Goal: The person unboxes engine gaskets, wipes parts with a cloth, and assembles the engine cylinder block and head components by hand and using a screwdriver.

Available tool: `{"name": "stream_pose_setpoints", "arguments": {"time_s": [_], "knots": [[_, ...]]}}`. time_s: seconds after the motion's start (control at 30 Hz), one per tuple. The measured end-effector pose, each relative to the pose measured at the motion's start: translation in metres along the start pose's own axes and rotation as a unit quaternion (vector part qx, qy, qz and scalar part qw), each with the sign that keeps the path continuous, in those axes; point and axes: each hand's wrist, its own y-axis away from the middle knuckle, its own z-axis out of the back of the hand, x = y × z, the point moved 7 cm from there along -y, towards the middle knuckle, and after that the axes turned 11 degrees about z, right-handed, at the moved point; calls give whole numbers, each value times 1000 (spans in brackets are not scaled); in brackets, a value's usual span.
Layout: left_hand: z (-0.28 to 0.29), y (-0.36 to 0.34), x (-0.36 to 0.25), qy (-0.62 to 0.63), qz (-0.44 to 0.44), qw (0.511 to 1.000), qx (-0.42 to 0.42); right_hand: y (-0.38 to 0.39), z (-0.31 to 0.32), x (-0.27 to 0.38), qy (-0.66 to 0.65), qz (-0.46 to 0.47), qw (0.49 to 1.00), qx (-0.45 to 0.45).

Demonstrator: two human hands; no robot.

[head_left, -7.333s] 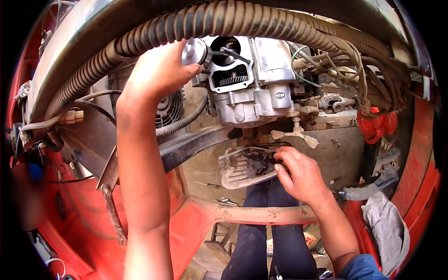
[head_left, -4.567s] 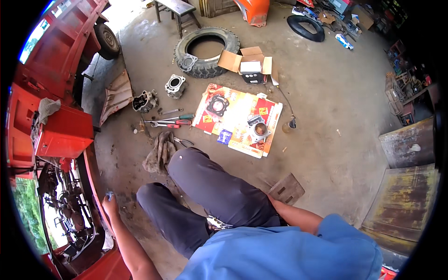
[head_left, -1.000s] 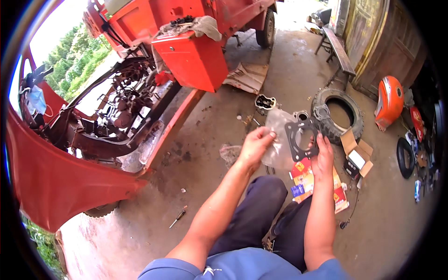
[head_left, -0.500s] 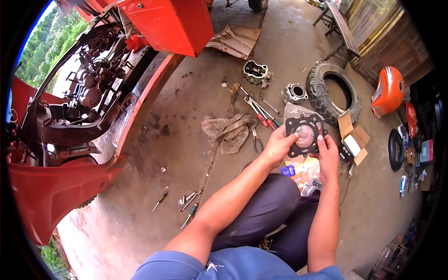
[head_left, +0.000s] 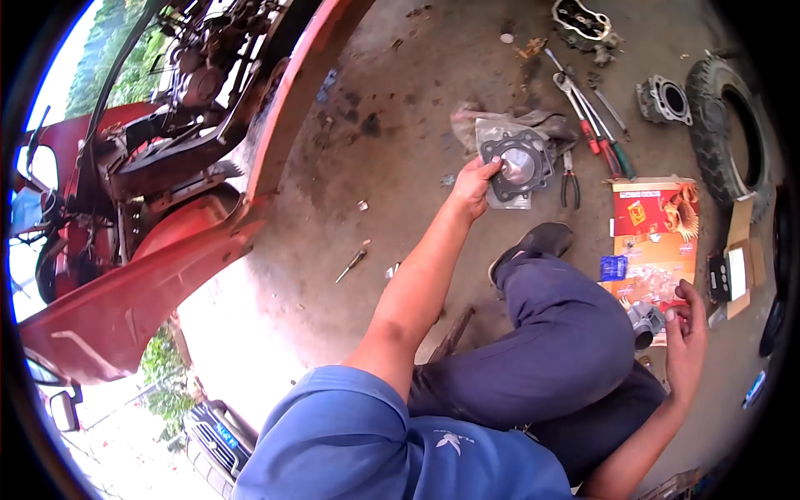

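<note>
My left hand (head_left: 477, 188) is closed on the edge of a dark engine gasket (head_left: 533, 188) with a large round opening, thumb on top. Clear plastic wrap (head_left: 505, 129) lies with the gasket, and both are held out over the floor, overlapping a crumpled rag (head_left: 562, 127) in view. At the right, my right hand (head_left: 686, 346) is raised beside a small grey metal part (head_left: 646, 321). Its fingers are partly bent, with the thumb apart, and nothing shows in them. The part stands on a red and orange printed sheet (head_left: 658, 217) with a small blue packet (head_left: 614, 267).
Beyond the gasket lie pliers (head_left: 570, 185), red-handled bolt cutters (head_left: 585, 121) and an engine cylinder (head_left: 664, 101). A tyre (head_left: 717, 125) and an opened cardboard box (head_left: 740, 250) stand at right. A red vehicle frame (head_left: 271, 158) fills the left; a screwdriver (head_left: 353, 263) lies nearby.
My left hand has carried the gasket leftward, away from my right hand. The right hand has let go of it and come down by the grey metal part. My view has swung left.
</note>
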Motion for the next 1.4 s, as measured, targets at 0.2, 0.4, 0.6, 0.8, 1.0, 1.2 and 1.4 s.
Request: {"name": "stream_pose_setpoints", "arguments": {"time_s": [0.2,0.4,0.6,0.8,1.0,1.2,1.4], "knots": [[175,182,-36,-17,2,989,-147,-20,-8,9,26,64,997,45],[451,379,26,136,-163,899,-382,-49,-37,-61,134,50,983,113],[515,363,175,281,-57,855,-433,-31,22,-172,88,123,970,188],[482,343,189,196,-20,862,-468,39,63,-220,250,62,956,140],[581,396,199,107,11,824,-557,52,0,-194,364,80,914,161],[681,434,198,-137,166,693,-688,83,-11,-156,297,133,938,122],[565,393,141,-320,48,644,-693,159,-6,-65,83,-6,997,0]]}}
